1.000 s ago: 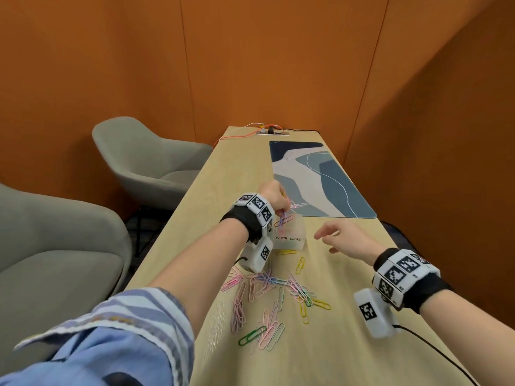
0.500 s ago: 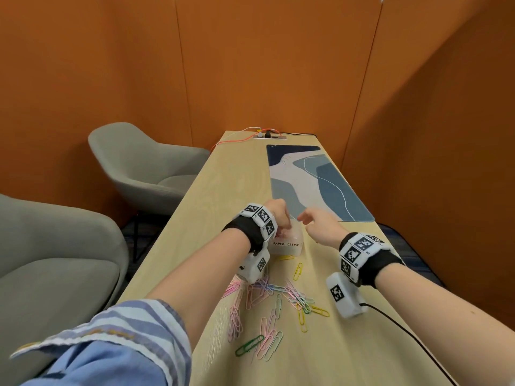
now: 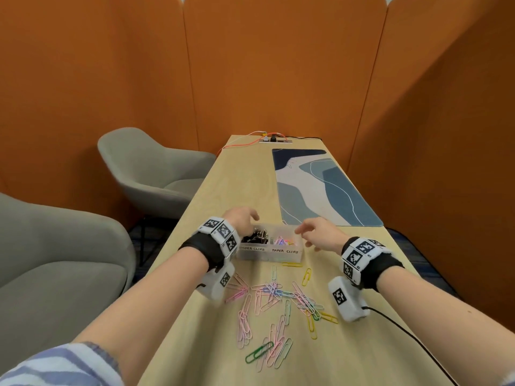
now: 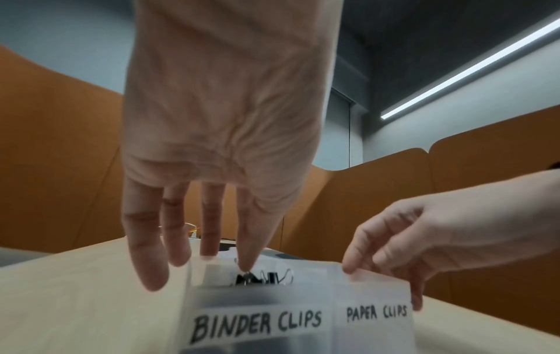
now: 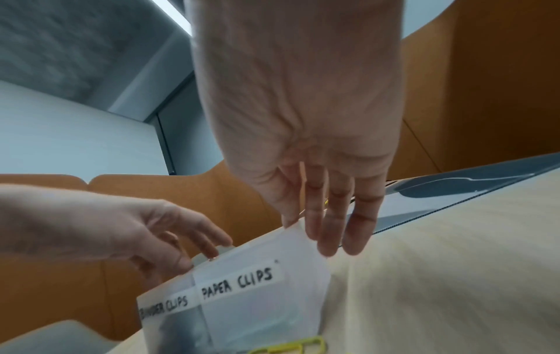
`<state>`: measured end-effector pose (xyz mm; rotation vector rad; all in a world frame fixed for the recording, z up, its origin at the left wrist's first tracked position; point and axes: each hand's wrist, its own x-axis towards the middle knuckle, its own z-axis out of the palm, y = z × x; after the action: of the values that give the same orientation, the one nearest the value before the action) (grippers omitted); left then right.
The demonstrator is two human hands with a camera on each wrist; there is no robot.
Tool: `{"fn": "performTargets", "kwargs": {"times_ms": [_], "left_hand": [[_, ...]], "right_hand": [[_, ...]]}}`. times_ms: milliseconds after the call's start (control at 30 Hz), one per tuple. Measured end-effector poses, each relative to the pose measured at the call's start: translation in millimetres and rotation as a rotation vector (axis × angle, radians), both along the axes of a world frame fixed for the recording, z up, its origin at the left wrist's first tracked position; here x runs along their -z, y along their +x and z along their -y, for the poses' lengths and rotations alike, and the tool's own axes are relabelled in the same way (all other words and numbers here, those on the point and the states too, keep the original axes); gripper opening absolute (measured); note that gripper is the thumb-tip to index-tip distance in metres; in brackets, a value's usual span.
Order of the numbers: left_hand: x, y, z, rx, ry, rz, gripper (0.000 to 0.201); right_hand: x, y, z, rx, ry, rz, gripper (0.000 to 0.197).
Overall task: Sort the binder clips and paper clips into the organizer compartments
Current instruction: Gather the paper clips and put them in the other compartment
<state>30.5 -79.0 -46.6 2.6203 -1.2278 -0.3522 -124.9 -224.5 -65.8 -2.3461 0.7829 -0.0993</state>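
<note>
A translucent organizer (image 3: 269,253) (image 4: 306,299) (image 5: 257,258) stands mid-table, labelled BINDER CLIPS on the left and PAPER CLIPS on the right. Black binder clips (image 3: 255,236) (image 4: 263,279) fill the left compartment, and coloured paper clips (image 3: 284,242) lie in the right one. My left hand (image 3: 249,218) (image 4: 200,261) hangs over the left end with fingers straight, holding nothing. My right hand (image 3: 305,239) (image 5: 312,234) touches the rim at the right end with relaxed fingers. Several loose paper clips (image 3: 276,299) lie scattered on the table in front of the organizer.
A blue patterned desk mat (image 3: 320,190) lies beyond the organizer on the right. Two grey chairs (image 3: 156,168) (image 3: 55,260) stand left of the table. A power socket with an orange cable (image 3: 273,139) sits at the far end. Orange partitions close in all sides.
My left hand held a bunch of paper clips over the organizer; now it is empty at the left end. My right hand has moved in to the organizer's right end.
</note>
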Motion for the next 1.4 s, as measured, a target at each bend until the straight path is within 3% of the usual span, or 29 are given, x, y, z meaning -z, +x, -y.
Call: {"fn": "performTargets", "kwargs": {"times_ms": [67,133,333,500,667,933,1100,1200,1266,1400], "left_hand": [[2,3,-13,-0.016,-0.025,0.007,0.038],[3,6,-25,-0.022,-0.030,-0.003,0.038],[7,21,-55,-0.052,-0.031,0.017,0.047],[16,34,-65,-0.120,-0.071,-0.083,0.052],[19,35,-67,-0.180,-0.127,-0.169,0.047],[19,19,-39,-0.235,-0.188,-0.178,0.042],[14,-2,-21,-0.194,-0.169,-0.183,0.041],[13,-12,-22,-0.168,-0.188,-0.190,0.042],[10,-17,-31,-0.163,-0.206,-0.119,0.039],[6,-33,-59,-0.174,-0.094,0.117,0.032]], "right_hand": [[-3,6,2,0.032,0.054,0.058,0.033],[-7,16,10,0.052,-0.010,0.068,0.038],[-9,50,10,-0.263,-0.265,-0.337,0.050],[2,55,2,-0.320,-0.290,-0.478,0.050],[6,17,3,-0.293,-0.268,-0.453,0.043],[12,-41,-56,-0.580,-0.240,-0.472,0.050],[6,-58,-74,-0.585,-0.136,-0.446,0.049],[-5,-53,-77,-0.475,-0.109,-0.350,0.047],[-6,-42,-77,-0.431,-0.158,-0.300,0.051],[0,-24,-95,-0.490,-0.203,-0.403,0.047]]}}
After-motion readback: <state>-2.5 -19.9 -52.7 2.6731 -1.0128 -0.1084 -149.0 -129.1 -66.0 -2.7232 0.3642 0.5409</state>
